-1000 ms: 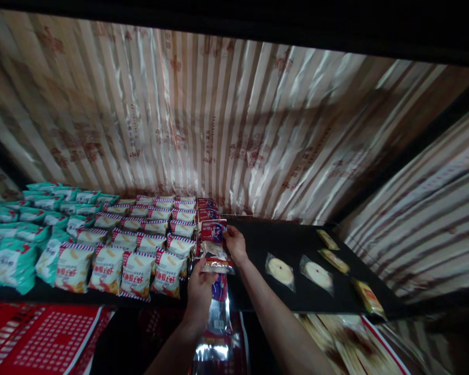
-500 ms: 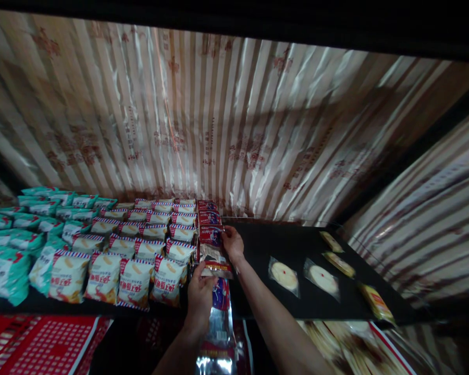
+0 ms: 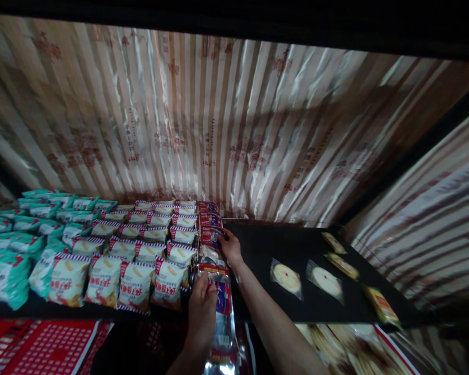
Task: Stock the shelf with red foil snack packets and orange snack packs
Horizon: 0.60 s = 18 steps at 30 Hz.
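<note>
A strip of joined red, blue and silver packets [image 3: 223, 299] runs from the shelf down over its front edge. My left hand [image 3: 203, 299] is closed on the strip's left side near the edge. Farther back, my right hand [image 3: 231, 246] pinches the right side of a red packet in the same row, its thumb and fingers at the packet's edge. More red packets [image 3: 209, 219] lie behind, reaching toward the back wall. Directly left of them stand rows of white snack bags [image 3: 168, 281] with red lettering and striped tops.
Teal snack bags [image 3: 8, 276] fill the left of the black shelf [image 3: 258, 237]. Two round flat items in clear wrap [image 3: 286, 277] and several yellow packets [image 3: 381, 306] lie on the right. Below are a red basket [image 3: 58, 341] and pale packaged goods [image 3: 340, 349].
My left hand has moved slightly right and down, and the hanging end of the strip has shifted right. My right hand stays at the packet's edge, slightly farther back.
</note>
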Tool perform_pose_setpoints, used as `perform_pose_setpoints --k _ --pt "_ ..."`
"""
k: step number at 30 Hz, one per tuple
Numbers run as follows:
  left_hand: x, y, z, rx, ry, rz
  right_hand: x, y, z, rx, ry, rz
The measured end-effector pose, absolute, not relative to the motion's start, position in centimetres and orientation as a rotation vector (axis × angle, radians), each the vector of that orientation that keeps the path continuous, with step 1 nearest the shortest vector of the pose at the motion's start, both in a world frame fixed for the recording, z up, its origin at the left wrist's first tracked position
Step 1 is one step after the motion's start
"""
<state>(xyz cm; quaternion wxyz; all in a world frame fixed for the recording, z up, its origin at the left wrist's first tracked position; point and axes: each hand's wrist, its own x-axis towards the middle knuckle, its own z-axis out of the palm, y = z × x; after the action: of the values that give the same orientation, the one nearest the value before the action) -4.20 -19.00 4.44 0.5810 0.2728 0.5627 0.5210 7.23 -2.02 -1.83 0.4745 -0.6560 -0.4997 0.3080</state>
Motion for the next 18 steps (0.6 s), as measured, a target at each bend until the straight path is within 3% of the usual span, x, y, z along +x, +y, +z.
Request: perform_pose_setpoints --k 5,9,18 --pt "-4.0 -22.1 2.9 0.982 1.472 1.117 7.2 -1.9 -1.7 -1.585 -1.216 0.758" --pt "-3.2 -22.9 2.7 1.645 1.551 1.202 7.3 -2.0 -1.3 -1.588 -1.22 0.76" --pt "-2.1 -14.6 5.4 2.348 1.675 0.68 7.7 -2.4 -0.6 -1.517 -1.166 0.826"
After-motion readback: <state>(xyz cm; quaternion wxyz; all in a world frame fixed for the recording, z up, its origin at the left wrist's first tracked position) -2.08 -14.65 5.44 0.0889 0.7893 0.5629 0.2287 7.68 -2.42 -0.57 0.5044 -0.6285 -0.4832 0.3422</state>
